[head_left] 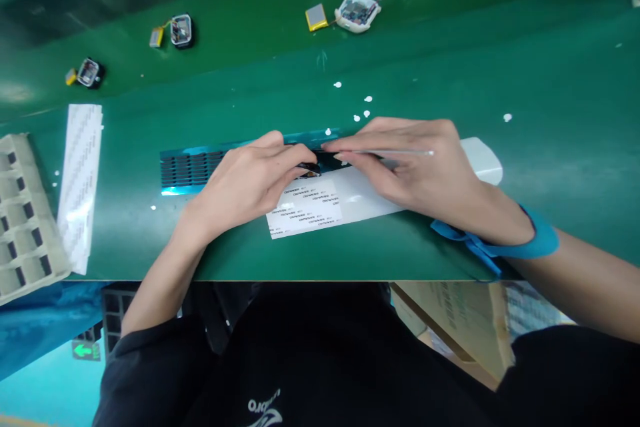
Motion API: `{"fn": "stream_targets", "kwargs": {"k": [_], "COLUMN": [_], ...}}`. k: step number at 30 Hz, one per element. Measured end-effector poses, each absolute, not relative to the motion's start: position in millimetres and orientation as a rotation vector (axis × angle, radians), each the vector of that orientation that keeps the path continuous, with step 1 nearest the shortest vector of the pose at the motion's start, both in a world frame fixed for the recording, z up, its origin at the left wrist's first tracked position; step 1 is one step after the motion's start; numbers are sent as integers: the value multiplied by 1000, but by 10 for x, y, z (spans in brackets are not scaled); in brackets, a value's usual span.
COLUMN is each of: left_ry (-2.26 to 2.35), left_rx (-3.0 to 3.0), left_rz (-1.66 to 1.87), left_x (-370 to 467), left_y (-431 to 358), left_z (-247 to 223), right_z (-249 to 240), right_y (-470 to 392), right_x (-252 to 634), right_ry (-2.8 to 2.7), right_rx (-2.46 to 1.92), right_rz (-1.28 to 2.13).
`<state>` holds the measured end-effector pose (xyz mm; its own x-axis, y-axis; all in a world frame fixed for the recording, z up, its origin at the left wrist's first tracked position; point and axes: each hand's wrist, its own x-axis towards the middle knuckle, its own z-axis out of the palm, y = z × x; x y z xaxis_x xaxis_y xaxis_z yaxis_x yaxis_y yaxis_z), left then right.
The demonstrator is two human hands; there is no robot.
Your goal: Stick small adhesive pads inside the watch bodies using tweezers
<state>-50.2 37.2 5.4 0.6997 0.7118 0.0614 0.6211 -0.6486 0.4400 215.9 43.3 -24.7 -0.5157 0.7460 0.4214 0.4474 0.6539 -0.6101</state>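
My left hand (pixel 255 177) is closed on a small black part (pixel 311 169), which its fingers partly cover. In my right hand (pixel 417 157) is a thin metal tool (pixel 407 152), pinched between thumb and fingers, its tip close to the black part. Beneath the hands lie a blue strip with rows of dark pieces (pixel 187 170) and a white printed backing sheet (pixel 310 210). A blue band (pixel 530 240) is round my right wrist.
Small open devices with yellow-edged batteries lie at the back: a white one (pixel 357 12) and two black ones (pixel 181 31). White tabs (pixel 368 99) dot the green table (pixel 240 260). At left are a printed strip (pixel 80 187) and a beige compartment tray (pixel 30 213).
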Motion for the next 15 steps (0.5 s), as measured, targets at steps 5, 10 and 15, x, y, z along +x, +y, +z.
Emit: {"fn": "stream_targets", "kwargs": {"k": [5, 10, 15], "left_ry": [1053, 1083, 913], "left_rx": [2571, 2471, 2411], "left_rz": [308, 236, 343], "left_x": [-466, -476, -515], "left_y": [364, 390, 346], "left_z": [23, 42, 203], "right_z": [-379, -337, -203], "right_y": [440, 477, 450], "right_x": [2145, 2108, 2128], "right_ry": [-2170, -2142, -2085], "right_rx": [-765, -682, -719], "right_rz": [393, 274, 275]}}
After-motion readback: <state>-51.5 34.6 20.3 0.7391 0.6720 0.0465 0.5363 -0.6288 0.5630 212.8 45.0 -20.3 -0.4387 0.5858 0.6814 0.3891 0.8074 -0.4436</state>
